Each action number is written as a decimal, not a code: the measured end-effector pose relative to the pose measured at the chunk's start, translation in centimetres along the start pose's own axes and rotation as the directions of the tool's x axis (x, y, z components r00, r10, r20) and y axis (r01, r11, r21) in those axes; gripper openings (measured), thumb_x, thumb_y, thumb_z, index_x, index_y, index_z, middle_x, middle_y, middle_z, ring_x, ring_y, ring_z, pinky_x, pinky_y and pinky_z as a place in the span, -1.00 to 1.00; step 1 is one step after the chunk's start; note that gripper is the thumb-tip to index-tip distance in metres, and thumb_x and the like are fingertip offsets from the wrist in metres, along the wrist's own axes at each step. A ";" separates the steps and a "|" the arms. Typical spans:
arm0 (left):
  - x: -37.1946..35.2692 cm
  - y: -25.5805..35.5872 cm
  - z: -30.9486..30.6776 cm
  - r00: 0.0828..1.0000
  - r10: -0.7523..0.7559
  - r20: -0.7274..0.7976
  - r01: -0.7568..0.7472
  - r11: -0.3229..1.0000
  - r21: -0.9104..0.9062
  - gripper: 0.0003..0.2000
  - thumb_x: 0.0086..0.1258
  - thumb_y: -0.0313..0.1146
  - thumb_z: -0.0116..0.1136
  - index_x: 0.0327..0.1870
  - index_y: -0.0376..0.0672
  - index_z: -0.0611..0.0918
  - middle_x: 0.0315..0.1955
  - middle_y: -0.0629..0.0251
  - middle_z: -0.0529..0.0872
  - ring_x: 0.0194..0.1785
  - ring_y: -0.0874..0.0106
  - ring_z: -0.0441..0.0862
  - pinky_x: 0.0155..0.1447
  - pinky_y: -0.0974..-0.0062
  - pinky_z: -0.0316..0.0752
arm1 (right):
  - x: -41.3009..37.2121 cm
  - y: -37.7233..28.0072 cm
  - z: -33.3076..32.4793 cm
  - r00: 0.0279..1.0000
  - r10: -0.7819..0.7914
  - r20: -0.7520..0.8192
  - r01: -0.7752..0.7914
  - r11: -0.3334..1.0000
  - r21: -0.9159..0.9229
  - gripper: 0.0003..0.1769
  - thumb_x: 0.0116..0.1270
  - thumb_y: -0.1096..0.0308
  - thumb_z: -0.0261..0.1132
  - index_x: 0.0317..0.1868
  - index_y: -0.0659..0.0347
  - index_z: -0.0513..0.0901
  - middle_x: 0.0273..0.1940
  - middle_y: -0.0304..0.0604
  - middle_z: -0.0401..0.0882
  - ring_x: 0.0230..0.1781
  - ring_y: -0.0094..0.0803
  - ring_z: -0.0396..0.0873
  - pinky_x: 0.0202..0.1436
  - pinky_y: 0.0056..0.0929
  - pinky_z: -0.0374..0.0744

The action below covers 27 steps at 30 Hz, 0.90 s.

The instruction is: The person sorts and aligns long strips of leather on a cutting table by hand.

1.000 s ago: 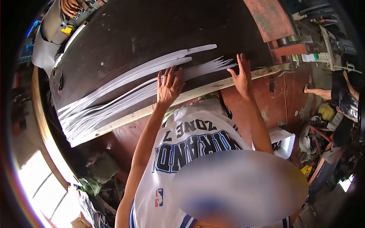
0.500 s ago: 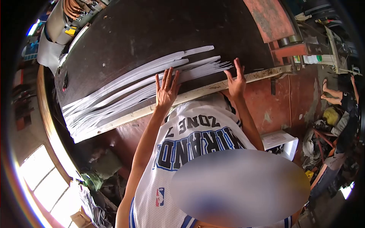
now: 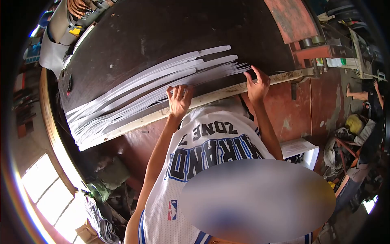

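Long white strips (image 3: 158, 77) with rounded ends lie in fanned layers across the dark worktop, their near layers bunched thickly along its front edge. My left hand (image 3: 179, 101) is at the middle of the nearest layers, its fingers curled over their front side. At the right end, where thin strip tips spread out, my right hand (image 3: 258, 84) is held with thumb and forefinger apart. Its fingertips are right by those tips, and the other fingers are bent.
A pale worn rail (image 3: 219, 96) runs along the front of the dark worktop (image 3: 162, 28). Red machine parts (image 3: 290, 20) stand at the far right. Belts (image 3: 77, 10) and sheet material are piled at the far left. Another person (image 3: 365, 97) is at the right edge.
My left hand has drawn back toward the front edge and its fingers have curled. My right hand has turned inward, thumb and forefinger bending toward the strip tips. Some strips have shifted slightly.
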<state>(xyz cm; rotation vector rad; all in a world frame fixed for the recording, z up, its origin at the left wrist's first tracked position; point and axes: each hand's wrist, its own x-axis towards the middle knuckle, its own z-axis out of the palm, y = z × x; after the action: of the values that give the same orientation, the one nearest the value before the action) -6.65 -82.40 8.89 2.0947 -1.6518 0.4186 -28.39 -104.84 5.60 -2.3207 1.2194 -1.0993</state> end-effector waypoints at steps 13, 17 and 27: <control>0.6 0.3 0.6 1.000 0.005 -0.002 -0.005 1.000 0.008 -0.74 0.16 -0.48 0.38 -0.14 -0.03 0.64 -0.25 0.38 0.63 -0.20 0.37 0.57 0.03 0.19 0.26 | 0.0 -0.3 0.0 0.998 0.061 0.022 -0.063 0.985 0.161 -0.61 0.16 0.24 0.55 -0.04 0.04 0.63 -0.14 -0.28 0.67 -0.25 -0.28 0.58 0.03 -0.22 0.43; 0.7 0.5 0.9 0.999 -0.037 -0.016 0.037 0.999 -0.021 -0.77 0.16 -0.48 0.38 -0.17 -0.03 0.65 -0.25 0.38 0.64 -0.22 0.36 0.57 0.03 0.19 0.26 | 0.6 -0.7 -0.3 0.992 0.122 0.042 -0.128 0.975 0.183 -0.59 0.17 0.25 0.54 0.02 0.05 0.65 -0.12 -0.27 0.68 -0.26 -0.28 0.59 0.03 -0.21 0.46; 0.8 0.8 0.7 0.998 -0.048 -0.034 0.046 0.998 -0.045 -0.79 0.18 -0.46 0.41 -0.19 -0.03 0.67 -0.29 0.39 0.65 -0.24 0.37 0.58 0.06 0.21 0.26 | 0.4 -0.1 0.0 0.996 0.085 -0.038 -0.076 0.978 0.197 -0.73 0.20 0.34 0.53 -0.07 0.11 0.77 -0.19 -0.21 0.75 -0.21 -0.28 0.64 -0.04 -0.32 0.55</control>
<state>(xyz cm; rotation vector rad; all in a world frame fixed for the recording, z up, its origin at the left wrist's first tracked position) -7.28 -83.64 8.79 2.0775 -1.5751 0.3974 -28.22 -105.04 5.88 -2.0929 1.1552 -1.1936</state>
